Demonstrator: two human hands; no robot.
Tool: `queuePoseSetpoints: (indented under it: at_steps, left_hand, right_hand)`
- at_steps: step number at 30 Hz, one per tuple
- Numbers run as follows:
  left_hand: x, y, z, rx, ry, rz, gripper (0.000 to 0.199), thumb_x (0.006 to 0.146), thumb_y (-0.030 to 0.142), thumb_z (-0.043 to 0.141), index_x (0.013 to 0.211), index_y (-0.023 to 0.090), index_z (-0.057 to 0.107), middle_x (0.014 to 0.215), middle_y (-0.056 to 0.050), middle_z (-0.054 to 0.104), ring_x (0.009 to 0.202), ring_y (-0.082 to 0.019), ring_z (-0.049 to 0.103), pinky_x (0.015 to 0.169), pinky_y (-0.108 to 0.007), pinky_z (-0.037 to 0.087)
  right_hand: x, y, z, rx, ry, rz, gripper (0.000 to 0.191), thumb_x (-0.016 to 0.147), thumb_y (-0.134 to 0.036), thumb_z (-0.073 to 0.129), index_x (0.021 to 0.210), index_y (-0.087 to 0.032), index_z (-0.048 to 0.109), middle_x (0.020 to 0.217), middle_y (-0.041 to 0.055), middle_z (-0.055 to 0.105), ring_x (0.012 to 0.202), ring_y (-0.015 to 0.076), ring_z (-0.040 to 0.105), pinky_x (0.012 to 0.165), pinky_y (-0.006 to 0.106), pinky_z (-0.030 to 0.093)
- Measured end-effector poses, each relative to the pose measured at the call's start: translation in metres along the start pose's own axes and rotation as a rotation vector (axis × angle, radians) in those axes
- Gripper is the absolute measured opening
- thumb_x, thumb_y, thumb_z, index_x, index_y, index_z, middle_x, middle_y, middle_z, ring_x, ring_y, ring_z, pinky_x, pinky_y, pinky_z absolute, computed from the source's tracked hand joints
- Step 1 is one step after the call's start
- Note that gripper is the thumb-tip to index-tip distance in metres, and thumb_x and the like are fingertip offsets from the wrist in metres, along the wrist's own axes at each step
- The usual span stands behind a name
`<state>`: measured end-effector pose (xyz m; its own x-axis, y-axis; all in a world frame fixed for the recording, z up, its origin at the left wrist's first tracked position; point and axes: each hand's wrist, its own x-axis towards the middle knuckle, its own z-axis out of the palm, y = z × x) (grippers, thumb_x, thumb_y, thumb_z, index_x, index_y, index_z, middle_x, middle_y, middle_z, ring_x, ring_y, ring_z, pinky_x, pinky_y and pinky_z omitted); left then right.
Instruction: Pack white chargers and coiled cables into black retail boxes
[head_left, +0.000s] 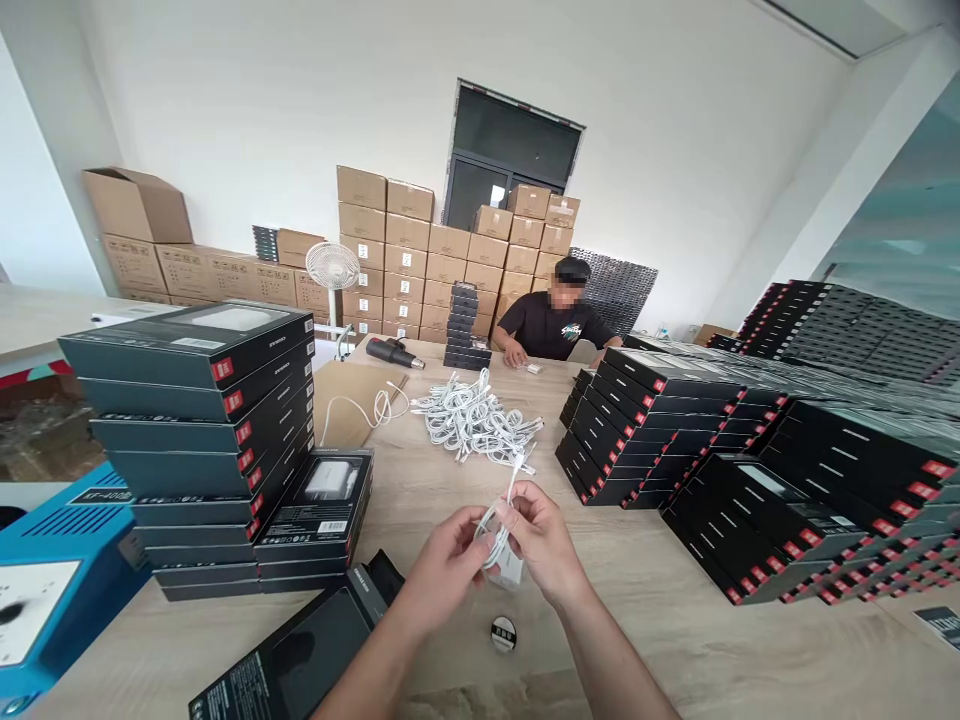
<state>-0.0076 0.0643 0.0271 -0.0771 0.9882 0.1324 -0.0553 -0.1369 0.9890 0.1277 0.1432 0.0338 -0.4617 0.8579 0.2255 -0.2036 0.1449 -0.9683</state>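
Observation:
Between my two hands is a coiled white cable [491, 537]. My left hand [451, 558] pinches the coil from the left side. On the right, my right hand [541, 540] grips the same coil, and one cable end sticks up above its fingers. Just under the coil a white charger block [509, 568] shows; I cannot tell whether it is held or lies on the table. A round black-and-white label [503, 633] lies below my hands. Beside my left forearm rests an open black box [300, 650] with a window in it.
A heap of white cables [480, 420] lies mid-table. Stacks of black boxes stand left [195, 400] and right [637, 420]. Further back are a heat gun [395, 352] and a seated person [559, 320]. A blue machine [67, 570] is at the left edge.

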Motion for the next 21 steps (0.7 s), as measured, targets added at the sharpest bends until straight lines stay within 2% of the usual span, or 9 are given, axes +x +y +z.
queuePoseSetpoints:
  at_steps: [2,6,10,13,15,17,19,21]
  left_hand:
    - [0.001,0.003,-0.001,-0.087,-0.103,-0.068,0.042,0.083,0.051,0.065,0.107,0.017,0.062,0.086,-0.005,0.07,0.066,-0.016,0.065,0.053,-0.024,0.048]
    - [0.002,0.002,-0.004,-0.179,-0.114,-0.095,0.047,0.077,0.051,0.073,0.106,0.016,0.062,0.083,-0.004,0.069,0.063,-0.015,0.065,0.05,-0.022,0.047]
    - [0.007,-0.007,-0.003,-0.227,0.024,-0.078,0.049,0.074,0.056,0.072,0.098,0.015,0.063,0.073,-0.001,0.066,0.056,-0.013,0.062,0.051,-0.024,0.05]
    - [0.012,-0.013,-0.002,-0.193,0.187,-0.045,0.052,0.07,0.059,0.074,0.095,0.015,0.063,0.067,0.0,0.064,0.054,-0.014,0.061,0.051,-0.025,0.051]
    - [0.013,-0.014,-0.001,-0.166,0.248,-0.019,0.052,0.069,0.058,0.075,0.096,0.015,0.064,0.067,0.001,0.064,0.055,-0.014,0.061,0.051,-0.026,0.051]
    - [0.012,-0.013,0.001,-0.159,0.215,-0.004,0.048,0.071,0.056,0.075,0.095,0.015,0.064,0.065,0.001,0.064,0.055,-0.014,0.061,0.052,-0.026,0.051]
    - [0.01,-0.012,0.003,-0.16,0.122,-0.003,0.044,0.074,0.053,0.074,0.095,0.016,0.064,0.064,0.0,0.064,0.055,-0.014,0.06,0.052,-0.025,0.05]
    - [0.008,-0.011,0.004,-0.144,0.027,-0.01,0.041,0.078,0.051,0.07,0.1,0.016,0.062,0.069,-0.001,0.067,0.058,-0.014,0.061,0.055,-0.026,0.051]
  right_hand:
    - [-0.002,0.002,0.003,0.005,-0.02,0.003,0.036,0.08,-0.051,0.073,0.084,-0.021,0.053,0.055,-0.0083,0.051,0.04,0.007,0.042,0.04,0.02,0.027]
    - [-0.002,0.004,0.007,-0.003,-0.01,-0.011,0.036,0.081,-0.05,0.072,0.083,-0.022,0.051,0.057,-0.0076,0.053,0.042,0.0085,0.047,0.041,0.02,0.032]
    - [-0.005,0.007,0.006,-0.114,0.086,-0.116,0.032,0.089,-0.051,0.062,0.081,-0.021,0.056,0.07,-0.0018,0.06,0.057,0.0125,0.054,0.05,0.023,0.043]
    - [-0.009,0.013,0.005,-0.279,0.223,-0.249,0.028,0.087,-0.046,0.066,0.077,-0.02,0.061,0.087,0.0025,0.06,0.079,0.0164,0.058,0.065,0.025,0.048]
    - [-0.012,0.016,0.006,-0.29,0.249,-0.284,0.027,0.086,-0.045,0.067,0.078,-0.02,0.062,0.091,0.0035,0.06,0.086,0.018,0.058,0.072,0.026,0.049]
    - [-0.011,0.017,0.007,-0.2,0.211,-0.23,0.028,0.085,-0.048,0.067,0.085,-0.021,0.06,0.087,0.0024,0.061,0.079,0.0174,0.059,0.07,0.027,0.05]
    - [-0.008,0.016,0.007,-0.098,0.126,-0.107,0.036,0.082,-0.053,0.069,0.097,-0.023,0.058,0.08,-0.0002,0.061,0.067,0.0154,0.059,0.06,0.026,0.048]
    - [-0.004,0.014,0.005,-0.064,0.013,0.01,0.044,0.081,-0.057,0.068,0.106,-0.021,0.058,0.07,-0.0028,0.058,0.054,0.0122,0.052,0.049,0.023,0.042]
